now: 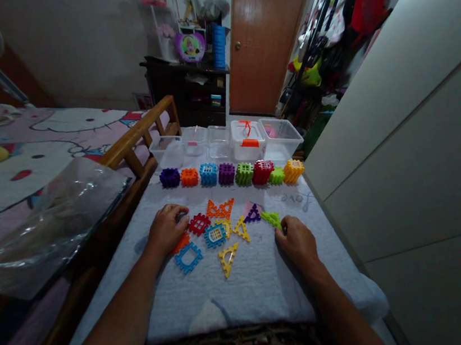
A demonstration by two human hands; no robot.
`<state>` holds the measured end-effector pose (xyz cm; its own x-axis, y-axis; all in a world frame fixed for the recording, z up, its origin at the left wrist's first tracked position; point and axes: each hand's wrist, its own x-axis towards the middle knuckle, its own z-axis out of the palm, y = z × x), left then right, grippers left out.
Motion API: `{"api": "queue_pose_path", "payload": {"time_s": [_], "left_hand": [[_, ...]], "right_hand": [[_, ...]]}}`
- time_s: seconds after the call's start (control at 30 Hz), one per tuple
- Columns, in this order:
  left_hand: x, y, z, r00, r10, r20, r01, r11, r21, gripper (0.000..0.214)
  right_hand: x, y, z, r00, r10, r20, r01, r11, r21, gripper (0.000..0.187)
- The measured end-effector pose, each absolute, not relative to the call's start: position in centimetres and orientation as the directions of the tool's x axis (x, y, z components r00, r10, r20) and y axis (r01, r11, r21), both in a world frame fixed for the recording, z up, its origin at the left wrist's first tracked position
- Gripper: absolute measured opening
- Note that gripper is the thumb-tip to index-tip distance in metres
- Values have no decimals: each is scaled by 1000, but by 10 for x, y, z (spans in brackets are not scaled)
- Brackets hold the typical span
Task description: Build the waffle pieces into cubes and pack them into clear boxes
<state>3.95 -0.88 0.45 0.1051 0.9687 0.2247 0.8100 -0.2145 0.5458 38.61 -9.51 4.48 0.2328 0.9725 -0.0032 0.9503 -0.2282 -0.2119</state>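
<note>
Colourful toothed plastic building pieces lie flat on the cloth between my two hands. My left hand [169, 226] rests at their left side, thumb and fingers apart and loosely bent, with no piece visible between them. Near it are a red square piece [199, 224], an orange piece [181, 242] partly covered by the hand, and a blue square frame [188, 258]. My right hand [296, 240] is closed at the near end of green triangle pieces [270, 219], fingertips on them. Between lie a blue window piece [215, 235], yellow triangles [228, 259], orange triangles [220, 209] and a purple triangle [252, 213].
Behind the loose pieces stands a row of colour-sorted stacks, including a blue stack [208, 174] and a yellow stack [294, 171]. Clear plastic boxes [168, 152] and a lidded box with an orange handle [248, 139] line the far edge. A wooden bed rail [140, 133] borders the left.
</note>
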Motion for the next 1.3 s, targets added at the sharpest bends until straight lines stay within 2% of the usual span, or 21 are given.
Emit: {"api": "queue_pose_path", "payload": {"time_s": [0.3,0.5,0.63,0.83,1.3], "left_hand": [[39,-9,3,98,969,228,813,-210,544,27],[39,-9,3,100,966,237,810,-218,545,31],[39,-9,4,97,966,239,810,-216,546,30],[37,-9,3,108,965,239,809,-225,543,27],[32,-9,-4,109,964,243,799,-230,555,31]], "right_hand": [[402,-88,42,208,977,53,925,-179,-336,7],[428,-42,62,295,929,222,902,-194,-385,12],[429,-1,74,382,876,294,886,-257,-386,13],[417,35,64,461,848,263,855,-344,-389,19],[410,50,56,482,846,228,847,-383,-369,22]]}}
